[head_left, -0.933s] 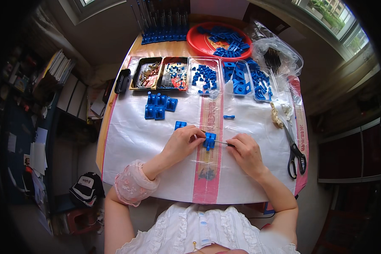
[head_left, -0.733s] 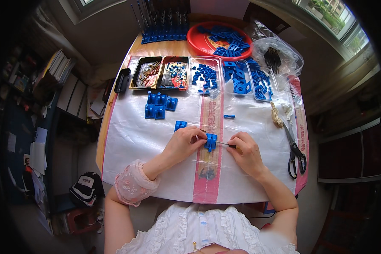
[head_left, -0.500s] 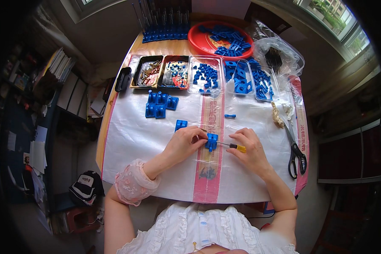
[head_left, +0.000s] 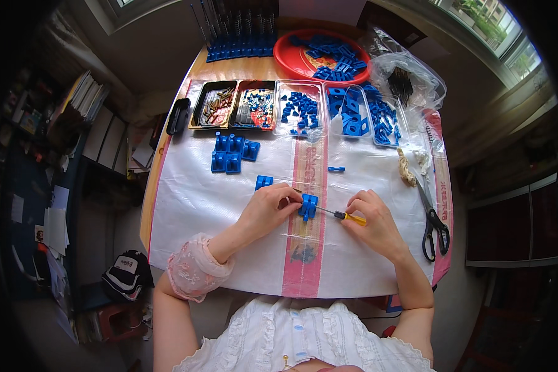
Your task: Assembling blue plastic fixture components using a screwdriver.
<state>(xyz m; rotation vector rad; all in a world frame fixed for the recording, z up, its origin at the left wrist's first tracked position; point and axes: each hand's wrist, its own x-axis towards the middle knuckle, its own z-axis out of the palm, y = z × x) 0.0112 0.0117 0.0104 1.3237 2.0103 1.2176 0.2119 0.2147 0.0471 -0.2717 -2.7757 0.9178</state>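
Between the fingertips of my left hand (head_left: 270, 208) is a small blue plastic bracket (head_left: 308, 208), held near the middle of the table. My right hand (head_left: 373, 224) grips a screwdriver (head_left: 355, 219) with a yellow and black handle; its metal shaft points left and its tip meets the bracket's right side. Just beyond my left hand lies another blue bracket (head_left: 263, 181), partly covered by the hand. Farther off, a small blue rod-like piece (head_left: 336, 169) lies alone. To the left stands a cluster of similar blue brackets (head_left: 233, 162).
Across the back run a tray of screws (head_left: 217, 106), a tray of small metal parts (head_left: 255, 109) and clear boxes of blue pieces (head_left: 299, 111). Behind them sit a red basin (head_left: 283, 57) and a blue rack (head_left: 240, 52). Black-handled scissors (head_left: 436, 232) lie at the right.
My right hand has shifted slightly right, and its fingers have closed round the screwdriver handle, where they were more spread before. My left hand and the bracket stay nearly in place.
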